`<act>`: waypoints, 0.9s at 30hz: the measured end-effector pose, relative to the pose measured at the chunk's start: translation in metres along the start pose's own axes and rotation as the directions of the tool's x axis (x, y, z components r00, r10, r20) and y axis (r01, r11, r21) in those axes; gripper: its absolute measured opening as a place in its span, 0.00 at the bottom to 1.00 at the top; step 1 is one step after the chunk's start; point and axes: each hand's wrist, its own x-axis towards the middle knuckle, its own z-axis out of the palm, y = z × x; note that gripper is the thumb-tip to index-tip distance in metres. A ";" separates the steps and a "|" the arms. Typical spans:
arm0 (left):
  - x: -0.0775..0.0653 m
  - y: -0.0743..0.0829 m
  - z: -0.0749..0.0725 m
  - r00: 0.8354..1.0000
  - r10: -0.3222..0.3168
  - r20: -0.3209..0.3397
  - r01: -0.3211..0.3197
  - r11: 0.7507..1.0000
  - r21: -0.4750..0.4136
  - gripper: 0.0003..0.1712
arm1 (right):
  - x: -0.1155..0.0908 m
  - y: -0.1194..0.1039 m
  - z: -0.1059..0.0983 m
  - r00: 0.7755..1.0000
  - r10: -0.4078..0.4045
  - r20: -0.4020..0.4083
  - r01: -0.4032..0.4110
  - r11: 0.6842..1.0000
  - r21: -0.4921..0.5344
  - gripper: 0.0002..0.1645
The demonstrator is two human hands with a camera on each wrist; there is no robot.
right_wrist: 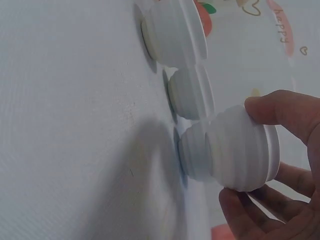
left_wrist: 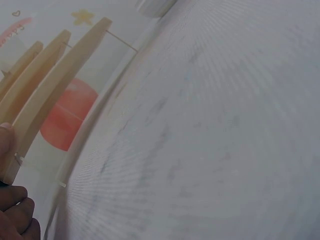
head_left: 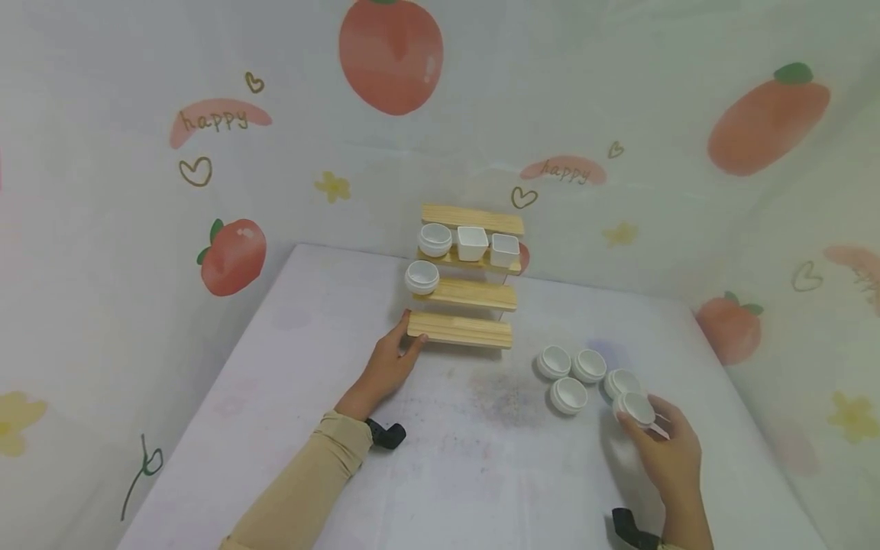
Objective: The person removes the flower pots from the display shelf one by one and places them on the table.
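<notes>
My left hand (head_left: 386, 368) grips the left end of the lowest board of a tiered wooden rack (head_left: 459, 330), thumb at its front edge; the left wrist view shows the fingers (left_wrist: 19, 212) below the board's end. A small round white pot (head_left: 634, 410) is in my right hand (head_left: 670, 451), pinched between thumb and fingers. In the right wrist view that ribbed pot (right_wrist: 242, 150) is tilted and appears raised off the table. Just behind it stands another round white pot (head_left: 621, 382), partly hidden.
Several round white pots, one nearest the front (head_left: 568, 396), stand right of the rack on the white table (head_left: 440, 473). On the rack are a round pot (head_left: 422, 277) on the second board up and, above, another round pot (head_left: 435, 240) beside two square pots (head_left: 472, 244). Printed cloth (head_left: 481, 130) hangs behind.
</notes>
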 end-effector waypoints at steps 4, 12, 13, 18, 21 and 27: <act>0.000 0.001 0.000 1.000 0.000 0.009 0.000 1.000 0.002 0.50 | 0.000 0.003 -0.001 1.000 0.018 -0.006 -0.018 1.000 -0.014 0.53; -0.001 0.000 0.000 1.000 -0.009 0.003 0.009 1.000 0.009 0.50 | 0.003 0.006 -0.004 0.999 0.050 -0.011 -0.050 0.998 -0.025 0.52; -0.001 0.001 0.000 1.000 -0.008 0.002 0.008 1.000 0.010 0.50 | 0.004 0.006 -0.004 0.998 0.058 -0.011 -0.059 0.998 -0.028 0.53; -0.001 0.002 0.000 1.000 -0.004 -0.003 0.004 1.000 0.007 0.49 | 0.006 0.008 -0.005 0.996 0.089 -0.010 -0.089 0.995 -0.032 0.54; 0.000 0.002 0.000 1.000 -0.003 -0.003 0.003 1.000 0.008 0.49 | 0.006 0.010 -0.005 0.995 0.098 -0.008 -0.098 0.995 -0.036 0.55; 0.000 0.002 0.000 1.000 -0.003 -0.004 0.003 1.000 0.008 0.49 | 0.006 0.014 -0.005 0.996 0.085 -0.001 -0.085 0.995 -0.044 0.55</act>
